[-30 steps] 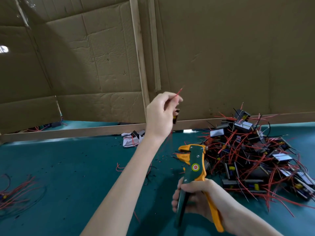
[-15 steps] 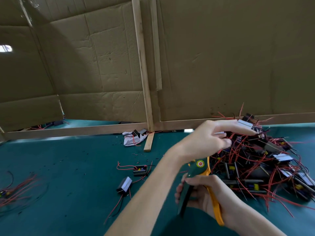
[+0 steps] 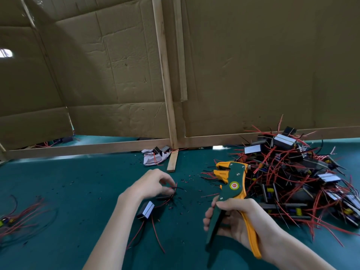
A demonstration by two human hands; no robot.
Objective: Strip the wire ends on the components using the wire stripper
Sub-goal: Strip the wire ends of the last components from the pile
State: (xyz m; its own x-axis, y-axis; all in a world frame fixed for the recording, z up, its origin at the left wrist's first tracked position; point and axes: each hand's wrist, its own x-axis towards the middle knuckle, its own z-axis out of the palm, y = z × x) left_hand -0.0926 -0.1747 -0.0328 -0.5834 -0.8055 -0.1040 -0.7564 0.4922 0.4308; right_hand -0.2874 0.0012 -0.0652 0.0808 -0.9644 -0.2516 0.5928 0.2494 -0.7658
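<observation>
Left hand pinches thin red and black wires; right hand clamps the green-and-orange wire stripper. Limp wires may slip.

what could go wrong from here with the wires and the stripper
1. The left hand pinches thin red and black wires low over the table; they could slip or tangle before reaching the tool.
2. The wire stripper in the right hand points toward the pile of components, so loose red wires might snag its head.
</observation>
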